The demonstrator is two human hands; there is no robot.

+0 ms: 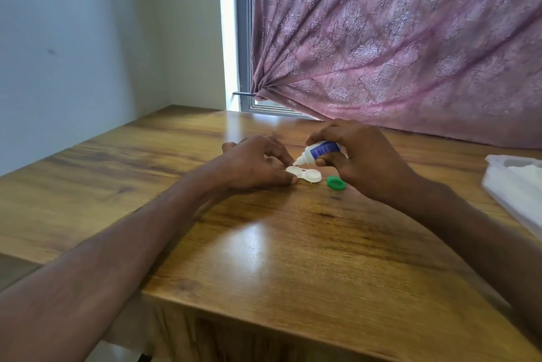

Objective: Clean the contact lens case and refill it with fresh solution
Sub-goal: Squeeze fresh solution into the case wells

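We see 1 white plastic contact lens case [305,174] with 2 round wells lying flat on the glossy brown wooden table [264,244], near its far middle. Both wells look uncapped. Our left hand [255,165] rests on the table at the case's left end, thumb and a fingertip pinching the left well's edge to steady it. Our right hand [360,156] is clamped around a small white squeeze bottle with a blue label [319,152], fingers curled over it and thumb beneath. The bottle is tilted, nozzle pointing down-left, its tip just above the left well; we cannot tell if liquid is coming out. 1 round green plastic cap [336,182] lies on the table just right of the case, beside the right hand, apart from the case. A white plastic tray or packet [516,185] sits at the table's right edge, well apart. Behind the table hangs a pink patterned curtain [410,39], gathered left beside a window frame [243,39], with a pale wall [88,39] on the left.
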